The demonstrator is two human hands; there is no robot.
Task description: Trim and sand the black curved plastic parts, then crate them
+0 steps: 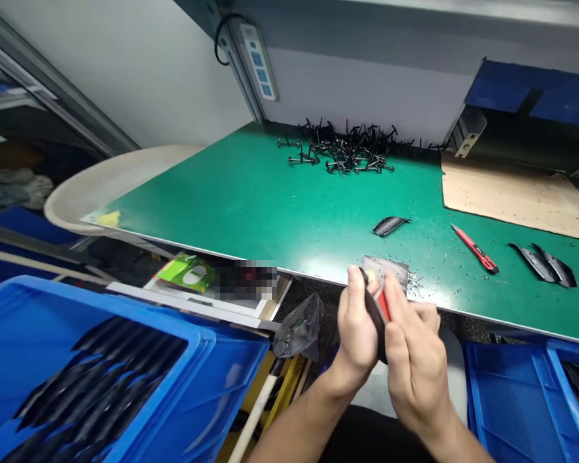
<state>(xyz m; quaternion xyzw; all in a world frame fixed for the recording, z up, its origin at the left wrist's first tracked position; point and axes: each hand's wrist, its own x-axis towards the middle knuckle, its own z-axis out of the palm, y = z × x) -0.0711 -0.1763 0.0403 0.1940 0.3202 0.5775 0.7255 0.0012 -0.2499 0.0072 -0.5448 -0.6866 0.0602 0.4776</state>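
Green workbench (270, 199); black plastic strip (373, 315), left hand (357, 331) and right hand (415, 363) both closed on it

Narrow curved black strip (375, 321), upright between the left hand (358, 328) and right hand (415, 363), its lower end reaching just below the fingers. Red object (384, 306) pressed against it under the right hand's fingers, too covered to name. Just beyond the hands, flat grey sheet (385, 270) on the tabletop (280, 193).
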